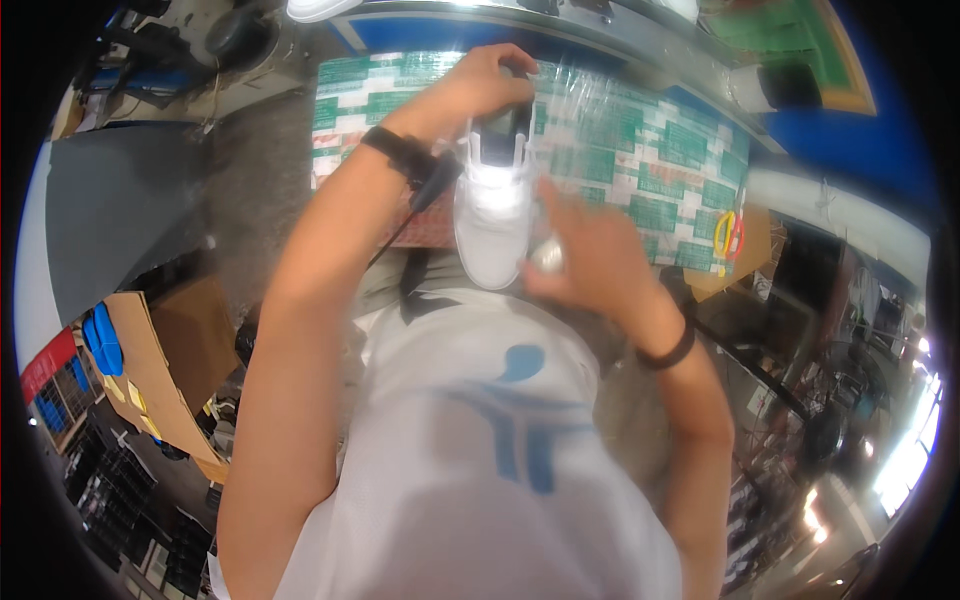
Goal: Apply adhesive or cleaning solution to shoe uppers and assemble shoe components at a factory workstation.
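Note:
A white lace-up sneaker (493, 235) points its toe toward me over the near part of the wrapped surface. Its dark inner lining shows at the opening. My left hand (485, 85) is closed on the heel end at the far side, fingers curled over the collar. Beside the sneaker's right side is my right hand (600, 255), smeared somewhat by motion. Between its thumb and fingers sits a small whitish, shiny, rounded thing (547, 256), whose kind I cannot make out. One finger reaches toward the laces; whether it touches them is unclear.
Under the sneaker lies a green-and-white printed surface (640, 150) covered in clear film. Yellow-and-red-handled scissors (729, 234) rest at its right edge. A metal-edged bench (600, 30) runs along the far side. An open cardboard box (165, 350) stands at the left.

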Demonstrator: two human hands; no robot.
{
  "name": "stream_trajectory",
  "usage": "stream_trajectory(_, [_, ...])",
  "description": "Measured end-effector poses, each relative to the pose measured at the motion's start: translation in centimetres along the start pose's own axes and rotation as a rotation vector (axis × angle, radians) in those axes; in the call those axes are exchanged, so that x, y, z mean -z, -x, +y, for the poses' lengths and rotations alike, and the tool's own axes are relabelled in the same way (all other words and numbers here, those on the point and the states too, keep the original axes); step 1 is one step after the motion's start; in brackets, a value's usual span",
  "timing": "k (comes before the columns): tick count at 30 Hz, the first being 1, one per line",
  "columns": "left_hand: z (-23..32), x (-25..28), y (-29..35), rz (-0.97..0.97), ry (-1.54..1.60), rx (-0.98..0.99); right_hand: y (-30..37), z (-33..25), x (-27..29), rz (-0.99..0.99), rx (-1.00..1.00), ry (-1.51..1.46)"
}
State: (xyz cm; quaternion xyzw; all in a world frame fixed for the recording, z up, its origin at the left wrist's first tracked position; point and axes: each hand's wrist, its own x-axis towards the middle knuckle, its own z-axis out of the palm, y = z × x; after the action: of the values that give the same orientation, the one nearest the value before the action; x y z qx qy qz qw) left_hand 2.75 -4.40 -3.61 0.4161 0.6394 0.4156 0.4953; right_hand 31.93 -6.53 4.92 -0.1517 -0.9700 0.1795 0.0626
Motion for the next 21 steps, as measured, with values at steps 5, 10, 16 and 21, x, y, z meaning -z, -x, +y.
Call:
stream_trajectory(5, [0.3,0.3,0.3,-0.029,0.022,0.025,-1.6,2.1,0.3,-0.022,0.0,0.03])
stream_trajectory(10, [-1.5,1.8,2.2,0.037,0.075,-0.038,6.1,0.3,6.1,-0.242,-0.111,-0.208])
stream_trajectory(16, [-0.7,0.4,1.6,0.09,-0.063,0.005,9.5,1.1,7.0,-0.436,-0.398,-0.524])
stream_trajectory(21, [-0.4,-0.6,1.5,0.157,-0.076,0.026,3.4,0.3,0.5,-0.108,-0.259,-0.458])
